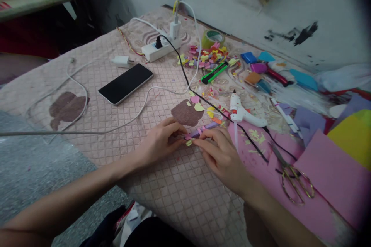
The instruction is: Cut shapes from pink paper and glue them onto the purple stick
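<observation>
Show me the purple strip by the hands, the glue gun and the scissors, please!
Purple strip (pixel 195 134): head view, on its flat side.
Glue gun (pixel 245 115): head view, where the handle meets the body.
Scissors (pixel 288 167): head view, where the blades meet the handles.

Small coloured pieces (pixel 189 142) are held at the fingertips of the left hand (pixel 162 139) and the right hand (pixel 222 154), beside a purple strip (pixel 196 134). A phone (pixel 126 84) is placed beyond the left hand, near a white power strip (pixel 159 49). A white glue gun (pixel 246 115) is laid beyond the right hand; gold-handled scissors (pixel 287 166) are laid over pink sheets (pixel 333 162).
</observation>
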`<control>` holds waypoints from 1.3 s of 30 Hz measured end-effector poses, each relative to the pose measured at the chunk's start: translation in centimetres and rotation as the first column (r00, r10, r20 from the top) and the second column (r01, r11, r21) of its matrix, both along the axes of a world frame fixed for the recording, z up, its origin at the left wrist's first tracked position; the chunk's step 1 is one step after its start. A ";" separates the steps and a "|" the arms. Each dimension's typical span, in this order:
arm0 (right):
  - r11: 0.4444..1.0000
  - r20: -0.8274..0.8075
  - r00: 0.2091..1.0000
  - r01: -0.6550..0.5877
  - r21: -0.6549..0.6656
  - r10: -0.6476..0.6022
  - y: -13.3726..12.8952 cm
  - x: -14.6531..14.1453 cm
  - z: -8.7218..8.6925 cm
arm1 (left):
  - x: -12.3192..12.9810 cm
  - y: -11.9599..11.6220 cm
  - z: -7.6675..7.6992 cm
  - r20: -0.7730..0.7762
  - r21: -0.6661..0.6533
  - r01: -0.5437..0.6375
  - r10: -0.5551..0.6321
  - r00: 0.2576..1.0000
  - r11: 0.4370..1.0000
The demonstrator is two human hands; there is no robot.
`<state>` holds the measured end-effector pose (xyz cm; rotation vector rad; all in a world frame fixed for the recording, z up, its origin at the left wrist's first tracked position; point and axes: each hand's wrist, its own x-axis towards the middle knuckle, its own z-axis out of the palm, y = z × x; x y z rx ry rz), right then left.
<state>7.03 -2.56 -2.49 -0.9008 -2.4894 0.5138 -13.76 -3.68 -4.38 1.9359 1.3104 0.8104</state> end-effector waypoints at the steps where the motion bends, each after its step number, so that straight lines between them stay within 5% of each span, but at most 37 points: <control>1: 1.000 -0.004 1.000 0.001 -0.001 -0.001 0.0 0.0 0.0 | 0.0 0.0 0.0 0.001 -0.003 0.001 -0.001 1.000 1.000; 11: 0.996 0.017 0.996 0.089 0.001 -0.089 0.1 -0.5 0.0 | -0.1 0.1 0.1 0.014 -0.009 -0.032 0.032 0.999 0.999; 39: 0.997 0.000 0.997 0.076 -0.029 -0.076 0.4 -1.4 -0.1 | 0.1 0.0 -0.1 -0.014 0.031 -0.018 0.019 1.000 0.999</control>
